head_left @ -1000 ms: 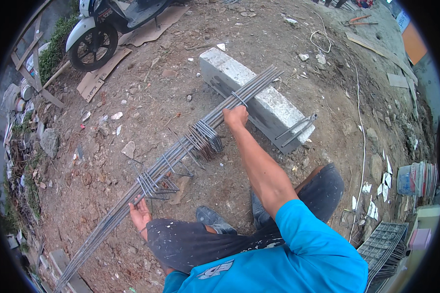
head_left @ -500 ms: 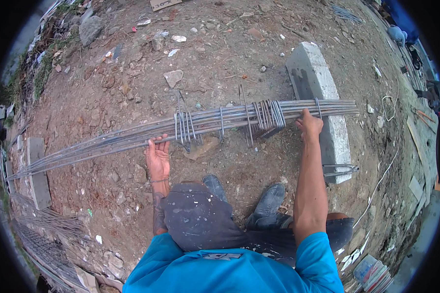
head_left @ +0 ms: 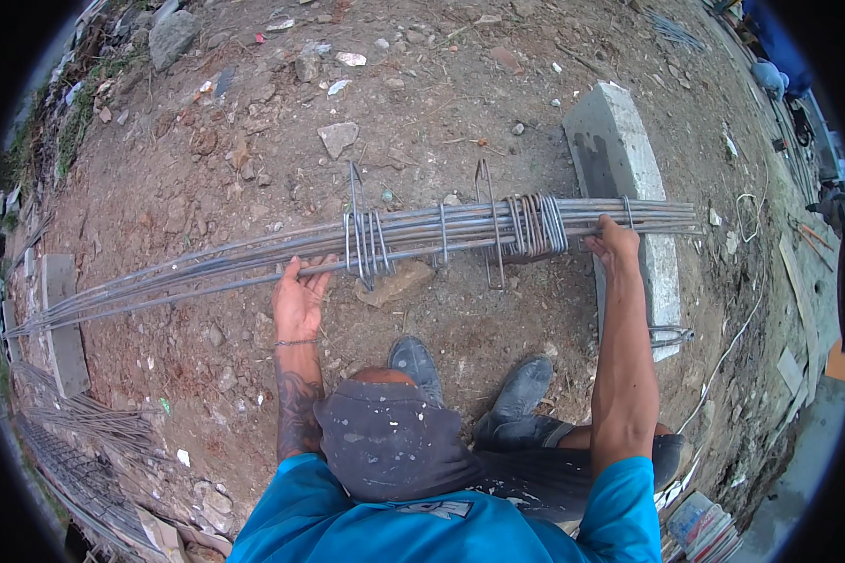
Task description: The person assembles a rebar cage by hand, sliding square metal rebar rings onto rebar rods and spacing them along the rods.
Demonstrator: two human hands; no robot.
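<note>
Soft, diffuse daylight evenly brightens the soil, leaving faint shadows and a paler top on the concrete beam at two o'clock. Fisheye distortion bends the steel bars toward nine o'clock; the blue-fringed rim fades to black.

Grey rods lie bundled; left tips unclear.

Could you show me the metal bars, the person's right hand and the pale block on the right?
Metal bars [head_left: 415, 227]: head view, middle of the bundle.
Right hand [head_left: 618, 244]: head view, back of the hand.
Pale block [head_left: 631, 155]: head view, pale upper face, beyond the bars.
</note>
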